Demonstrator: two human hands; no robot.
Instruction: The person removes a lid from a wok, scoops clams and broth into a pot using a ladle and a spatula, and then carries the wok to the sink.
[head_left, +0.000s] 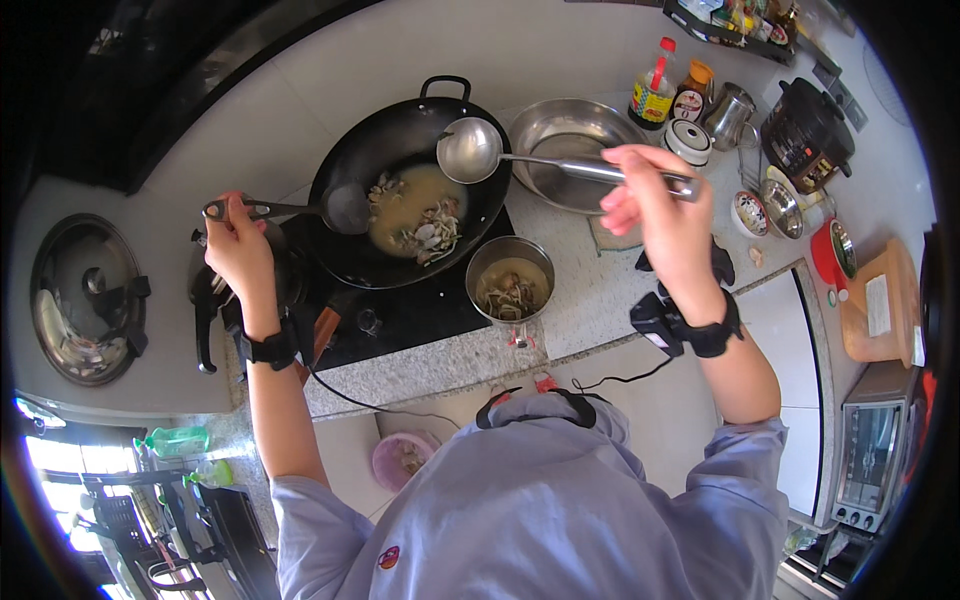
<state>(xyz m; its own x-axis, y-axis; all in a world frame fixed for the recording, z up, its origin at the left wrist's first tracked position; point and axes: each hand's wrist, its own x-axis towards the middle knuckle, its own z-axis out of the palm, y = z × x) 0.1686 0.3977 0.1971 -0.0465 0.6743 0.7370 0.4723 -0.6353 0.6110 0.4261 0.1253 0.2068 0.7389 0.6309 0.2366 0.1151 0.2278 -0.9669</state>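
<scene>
My left hand (244, 251) grips the handle of a dark spatula (346, 209), whose head is at the left inner side of a black wok (352, 150). Cloudy broth (405, 199) lies in the wok with bean sprouts and pieces that look like meat or shellfish. My right hand (660, 206) holds the steel handle of a ladle (469, 150); its round bowl is over the wok's right part. In front of the wok, at the right edge of the cooktop, stands a steel pot (547, 296) with broth, sprouts and similar pieces in it.
A wide steel pan (574, 120) sits right of the wok. Behind it stand a sauce bottle (652, 94), a lidded white jar (688, 142) and a black electric cooker (806, 139). A pressure cooker (202, 289) is at left, near a large steel lid (88, 322). A pink bin (397, 461) is on the floor.
</scene>
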